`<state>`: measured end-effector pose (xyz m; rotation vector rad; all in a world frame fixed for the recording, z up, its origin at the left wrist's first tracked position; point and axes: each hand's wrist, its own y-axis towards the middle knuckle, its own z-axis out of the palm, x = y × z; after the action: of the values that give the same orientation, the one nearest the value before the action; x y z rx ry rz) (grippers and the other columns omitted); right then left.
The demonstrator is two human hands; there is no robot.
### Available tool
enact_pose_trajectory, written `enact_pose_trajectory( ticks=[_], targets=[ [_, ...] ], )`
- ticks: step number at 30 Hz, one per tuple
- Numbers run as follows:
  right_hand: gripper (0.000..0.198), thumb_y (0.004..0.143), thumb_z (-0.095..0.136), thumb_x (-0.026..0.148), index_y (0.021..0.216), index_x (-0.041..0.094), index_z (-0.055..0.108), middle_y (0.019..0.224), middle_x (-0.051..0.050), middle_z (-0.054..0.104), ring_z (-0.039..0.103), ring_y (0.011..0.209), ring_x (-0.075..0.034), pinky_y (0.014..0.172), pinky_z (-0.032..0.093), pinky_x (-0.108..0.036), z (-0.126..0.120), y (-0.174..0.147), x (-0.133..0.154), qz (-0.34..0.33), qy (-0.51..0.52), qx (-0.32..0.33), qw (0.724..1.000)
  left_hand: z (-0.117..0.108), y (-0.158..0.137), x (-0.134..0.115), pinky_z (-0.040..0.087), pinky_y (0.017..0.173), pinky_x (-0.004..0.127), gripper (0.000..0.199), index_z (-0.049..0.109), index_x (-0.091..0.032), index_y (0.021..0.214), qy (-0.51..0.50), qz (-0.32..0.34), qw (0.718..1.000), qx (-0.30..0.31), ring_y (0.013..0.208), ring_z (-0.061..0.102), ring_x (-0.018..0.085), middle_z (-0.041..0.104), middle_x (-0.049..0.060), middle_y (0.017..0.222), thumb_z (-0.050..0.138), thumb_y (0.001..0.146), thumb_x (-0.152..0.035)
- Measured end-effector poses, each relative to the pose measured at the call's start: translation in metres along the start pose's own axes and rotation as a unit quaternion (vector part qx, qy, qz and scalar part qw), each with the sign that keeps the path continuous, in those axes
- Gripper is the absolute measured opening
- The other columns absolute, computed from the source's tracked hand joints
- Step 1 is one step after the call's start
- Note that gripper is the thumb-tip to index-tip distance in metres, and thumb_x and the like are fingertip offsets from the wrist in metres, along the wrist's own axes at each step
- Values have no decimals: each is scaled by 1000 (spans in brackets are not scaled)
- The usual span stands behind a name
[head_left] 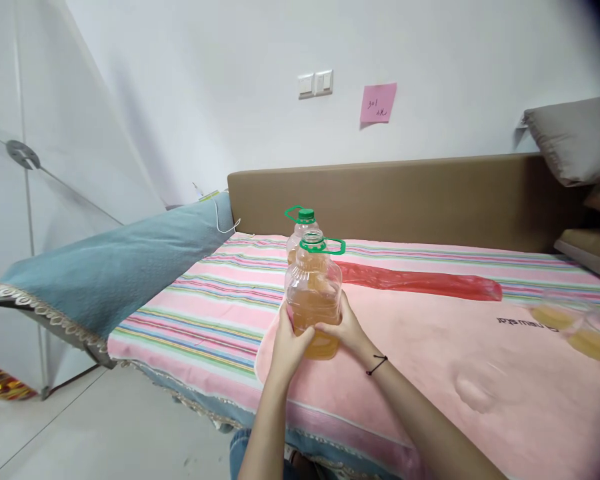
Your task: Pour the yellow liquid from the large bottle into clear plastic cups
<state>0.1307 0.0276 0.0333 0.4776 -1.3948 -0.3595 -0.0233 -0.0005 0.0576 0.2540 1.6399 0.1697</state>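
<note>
A clear plastic jug [313,280] about half full of amber liquid stands upright on a pink mat [395,380]. Its mouth is uncapped, and a green carry ring [336,247] sticks out to the right of the neck. My left hand [291,339] grips the jug's lower left side. On the lower right side is my right hand [347,327], its thumb close to the other one. Directly behind stands a similar jug [294,241] with a green cap [306,214]; most of its body is hidden by the front jug.
A crumpled red plastic strip or bag [425,281] lies behind the mat on the striped cloth [200,293]. Blurred clear containers with yellow liquid [597,339] are at the right. A brown headboard [380,200] runs along the wall; a blue-covered surface [125,257] is left.
</note>
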Motion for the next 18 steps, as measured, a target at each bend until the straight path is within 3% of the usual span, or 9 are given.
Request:
enact_pose_trajectory(
  ticks=[3,10,14,18],
  targets=[
    [81,66,83,50,132,25,42,135,-12,56,53,128,-32,107,43,-49,7,-3,1,-20,3,-37,999,-1,0,-3,49,98,40,68,42,-23,133,5,14,1000,16,122,56,28,61,9,126,67,71,-22],
    [82,67,81,48,135,26,40,132,-11,58,56,123,-32,104,47,-49,8,-13,18,-19,-14,-88,996,-13,-5,-14,40,111,43,63,49,-22,135,51,65,993,83,130,53,28,60,10,135,72,77,-33],
    [77,69,80,46,134,26,43,129,-10,61,58,122,-32,101,50,-47,-4,-24,47,-34,-26,-107,993,-11,-11,-22,32,118,44,69,49,-24,141,48,86,991,87,138,44,29,51,9,147,74,78,-41],
    [63,72,78,49,126,28,52,122,-7,67,61,117,-32,97,53,-47,-22,-37,92,-52,-24,-107,993,7,-23,-38,39,114,41,70,53,-25,138,-44,108,988,105,136,46,31,52,10,144,68,79,-60]
  ],
)
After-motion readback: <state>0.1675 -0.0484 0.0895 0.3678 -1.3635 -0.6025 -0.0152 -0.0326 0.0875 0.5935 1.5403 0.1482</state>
